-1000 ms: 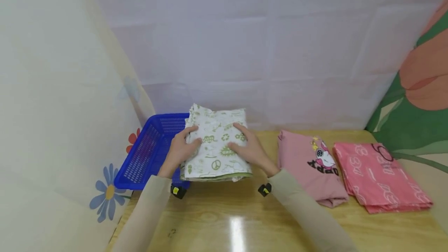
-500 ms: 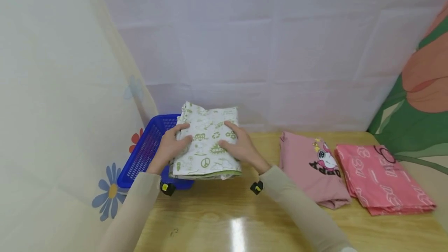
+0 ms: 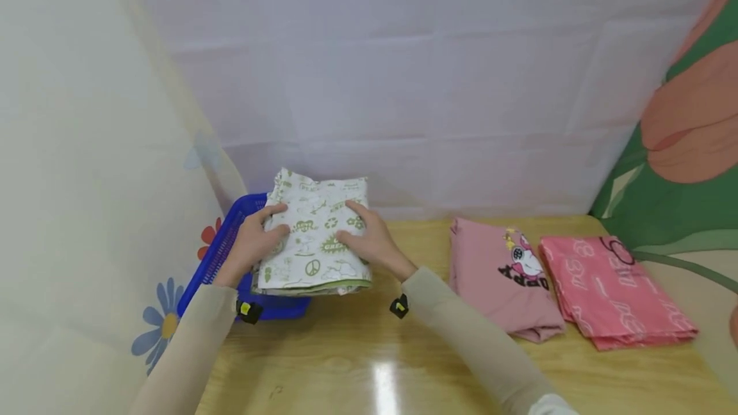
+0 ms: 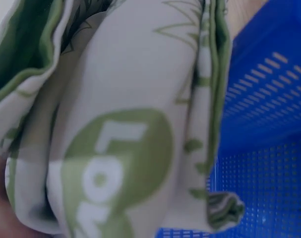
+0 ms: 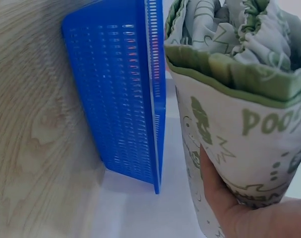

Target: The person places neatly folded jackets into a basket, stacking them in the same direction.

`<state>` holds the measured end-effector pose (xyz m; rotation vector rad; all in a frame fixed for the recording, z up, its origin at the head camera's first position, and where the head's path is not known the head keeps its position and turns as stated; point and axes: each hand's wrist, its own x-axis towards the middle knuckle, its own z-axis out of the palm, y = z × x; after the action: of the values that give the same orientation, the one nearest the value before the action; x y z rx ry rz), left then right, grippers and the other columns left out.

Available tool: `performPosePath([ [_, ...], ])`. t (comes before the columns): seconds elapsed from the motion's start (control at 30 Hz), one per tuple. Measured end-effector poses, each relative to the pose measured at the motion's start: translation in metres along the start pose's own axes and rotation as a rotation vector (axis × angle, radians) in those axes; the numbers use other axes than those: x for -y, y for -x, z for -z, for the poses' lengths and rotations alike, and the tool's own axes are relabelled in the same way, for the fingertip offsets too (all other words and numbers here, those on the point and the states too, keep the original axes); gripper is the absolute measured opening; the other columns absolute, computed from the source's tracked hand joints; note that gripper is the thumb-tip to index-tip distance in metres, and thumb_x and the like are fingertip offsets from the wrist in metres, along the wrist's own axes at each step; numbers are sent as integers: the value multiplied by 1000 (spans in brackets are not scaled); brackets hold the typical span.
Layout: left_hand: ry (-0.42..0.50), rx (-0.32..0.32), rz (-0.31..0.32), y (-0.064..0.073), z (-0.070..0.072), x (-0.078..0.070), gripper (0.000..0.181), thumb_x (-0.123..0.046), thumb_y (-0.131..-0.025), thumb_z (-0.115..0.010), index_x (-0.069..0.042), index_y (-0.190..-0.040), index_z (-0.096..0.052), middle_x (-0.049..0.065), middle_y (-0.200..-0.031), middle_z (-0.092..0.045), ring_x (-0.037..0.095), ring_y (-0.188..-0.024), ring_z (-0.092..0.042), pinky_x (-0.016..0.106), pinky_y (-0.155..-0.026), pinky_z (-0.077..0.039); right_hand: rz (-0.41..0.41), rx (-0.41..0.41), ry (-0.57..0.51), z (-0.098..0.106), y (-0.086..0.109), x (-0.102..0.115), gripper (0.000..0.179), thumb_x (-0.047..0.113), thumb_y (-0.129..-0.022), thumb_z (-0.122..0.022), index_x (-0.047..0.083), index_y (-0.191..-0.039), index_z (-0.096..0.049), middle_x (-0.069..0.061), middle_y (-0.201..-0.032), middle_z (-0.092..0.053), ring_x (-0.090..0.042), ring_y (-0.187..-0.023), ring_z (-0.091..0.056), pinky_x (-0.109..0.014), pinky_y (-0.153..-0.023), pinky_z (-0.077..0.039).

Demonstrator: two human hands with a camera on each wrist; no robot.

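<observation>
Both hands hold a folded white garment (image 3: 314,242) with green prints and green trim, raised over the blue plastic basket (image 3: 288,310). My left hand (image 3: 254,242) grips its left side, thumb on top and the other fingers mostly hidden beneath. On the opposite side, my right hand (image 3: 371,242) grips it the same way. In the right wrist view, the garment (image 5: 239,129) shows gathered, layered folds, and the basket (image 5: 115,99) is beside it. The left wrist view has the garment's rolled layers (image 4: 120,99) close up, with the basket's perforated wall (image 4: 269,89) behind.
A folded mauve garment (image 3: 490,274) with a cartoon print lies on the wooden table (image 3: 346,364), right of my hands. Beside it is a folded bright pink garment (image 3: 617,293) with pale lettering. A pale cloth backdrop (image 3: 369,82) hangs behind, and a flowered cloth (image 3: 86,210) at left.
Both hands have carried the folded white garment leftward, so it now covers more of the blue basket. The grip is unchanged, and the two pink garments stay on the table.
</observation>
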<state>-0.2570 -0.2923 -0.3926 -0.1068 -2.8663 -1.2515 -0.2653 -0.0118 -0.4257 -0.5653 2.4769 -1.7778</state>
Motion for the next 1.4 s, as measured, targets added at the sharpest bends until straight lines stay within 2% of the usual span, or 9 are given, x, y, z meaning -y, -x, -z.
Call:
performPosePath([
  [0.17,-28,-7,-9,-8,8,3,58,-26,-105,-60,-19,-161,-50,20,-170,-39,16,-73,-49,33,-71,-47,4,-22,10,-5,-8,-1,79,26,-96,-76,17,-165,-40,-10,-166,-46,-32,-143,-53,-57,-120,-43],
  [0.3,-30,-4,19,-7,16,7,58,-29,-105,-59,-20,-161,-49,20,-170,-37,23,-70,-50,36,-69,-47,-6,-10,-14,-13,-12,1,77,26,-97,-76,19,-165,-41,-8,-169,-43,-34,-146,-50,-58,-122,-41],
  [0.47,-30,-20,66,-1,26,18,60,-29,-104,-60,-19,-162,-48,24,-170,-36,34,-113,-57,38,-87,-47,-17,20,-59,-28,-15,2,77,25,-97,-76,19,-165,-41,-7,-170,-42,-32,-149,-46,-56,-125,-36],
  [0.73,-60,-25,123,4,42,31,60,-28,-106,-57,-15,-163,-46,29,-171,-29,38,-114,-54,35,-83,-46,-17,61,-96,-51,-20,2,77,25,-98,-75,20,-166,-39,3,-173,-37,-26,-160,-33,-56,-130,-28],
  [0.9,-20,2,152,4,48,39,61,-27,-107,-54,-12,-165,-41,29,-174,-20,50,-141,-43,58,-109,-45,-28,77,-124,-63,-22,2,77,24,-99,-74,22,-167,-37,4,-174,-35,-17,-125,-58,-47,-121,-43],
  [0.97,0,14,149,3,49,43,62,-25,-107,-54,-11,-165,-40,28,-175,-17,52,-150,-34,67,-119,-35,-39,77,-141,-66,-23,3,77,21,-99,-74,21,-167,-37,2,-174,-34,-14,-89,-60,-40,-101,-57],
  [1.07,18,26,145,0,54,50,62,-24,-107,-54,-9,-165,-39,28,-176,-16,53,-157,-24,71,-124,-27,-61,82,-161,-72,-25,6,78,17,-99,-74,20,-168,-36,-2,-174,-34,-10,-56,-45,-28,-66,-58],
  [1.3,-13,27,152,0,67,65,62,-26,-108,-52,-9,-166,-38,29,-175,-14,55,-160,-15,74,-125,-22,-53,106,-157,-87,-31,11,78,14,-99,-73,17,-168,-35,-9,-171,-40,-6,-47,-40,-20,-46,-46],
  [1.4,-27,30,160,2,70,67,61,-28,-109,-51,-10,-166,-38,30,-175,-14,55,-153,-30,66,-118,-37,-42,117,-176,-90,-32,12,78,13,-99,-72,17,-168,-34,-11,-165,-49,-6,-46,-39,-21,-46,-45],
])
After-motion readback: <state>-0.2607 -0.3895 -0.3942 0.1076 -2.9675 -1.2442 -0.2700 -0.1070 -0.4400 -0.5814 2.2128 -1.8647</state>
